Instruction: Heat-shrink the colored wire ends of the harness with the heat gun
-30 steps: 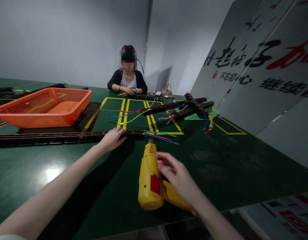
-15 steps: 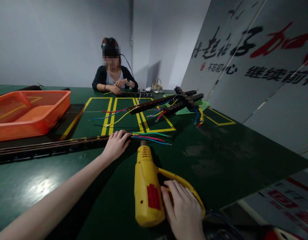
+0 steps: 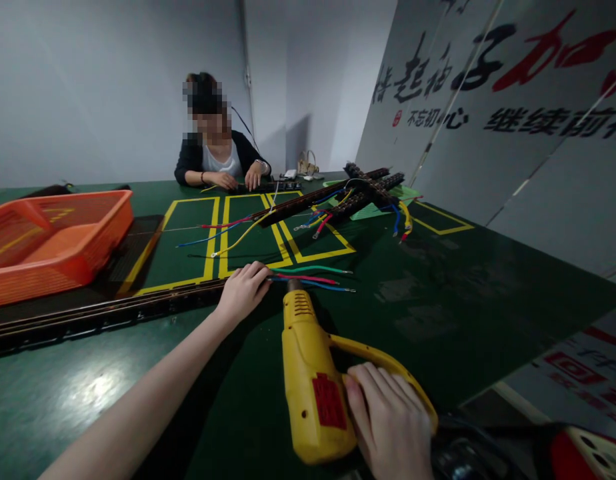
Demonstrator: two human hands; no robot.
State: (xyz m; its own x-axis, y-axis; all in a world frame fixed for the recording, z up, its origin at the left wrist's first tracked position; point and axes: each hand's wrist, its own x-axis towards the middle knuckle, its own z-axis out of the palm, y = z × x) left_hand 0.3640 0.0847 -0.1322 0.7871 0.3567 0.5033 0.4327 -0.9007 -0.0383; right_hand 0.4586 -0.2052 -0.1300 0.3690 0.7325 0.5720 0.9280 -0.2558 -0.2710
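Note:
My right hand (image 3: 388, 420) grips the handle of a yellow heat gun (image 3: 313, 380) that lies on the green table (image 3: 463, 293), its nozzle pointing away from me. My left hand (image 3: 244, 288) rests on the right end of a long dark terminal strip (image 3: 103, 313) running across the table. Red, green and blue wires (image 3: 313, 275) stick out of that end, just beyond the gun's nozzle.
An orange plastic basket (image 3: 53, 233) stands at the left. More dark strips with coloured wires (image 3: 358, 193) lie farther back on yellow-taped squares. A person sits at the far side with both hands on the table. Panels with large lettering lean along the right.
My right hand went from hovering over the heat gun to closing around its handle. My left hand stayed on the strip's end. The view shifted slightly to the right.

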